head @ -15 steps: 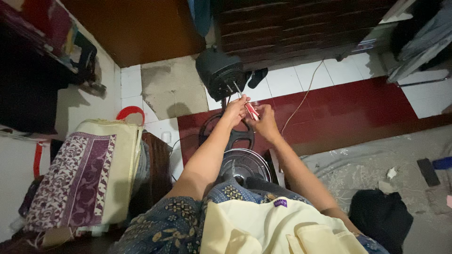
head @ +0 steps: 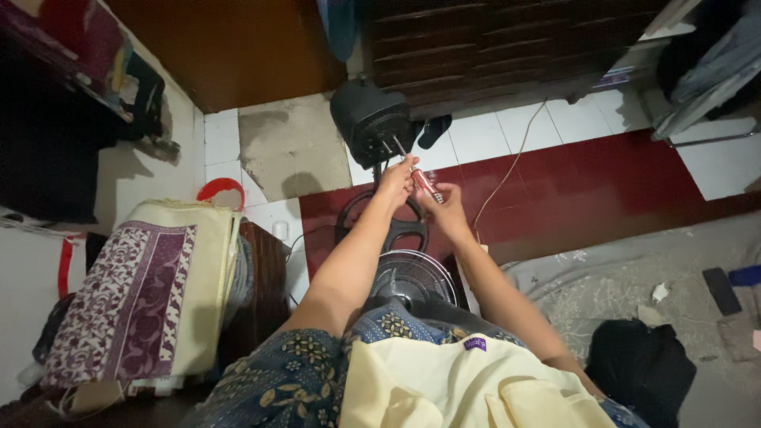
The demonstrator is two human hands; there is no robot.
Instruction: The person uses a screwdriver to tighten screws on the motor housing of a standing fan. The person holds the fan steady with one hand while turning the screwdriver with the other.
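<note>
left hand (head: 396, 179) and right hand (head: 446, 204) close together, fingers of both closed around a red-handled screwdriver (head: 422, 182), its tip at the black fan motor (head: 371, 119), fan grille (head: 412, 276) on the floor below the arms

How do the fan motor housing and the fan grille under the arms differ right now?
The fan motor housing is solid black and bulky; the fan grille is a flat disc of thin wires. The housing sits beyond the hands, by the left hand and right hand; the grille lies near the lap. Both rest at floor level.
</note>
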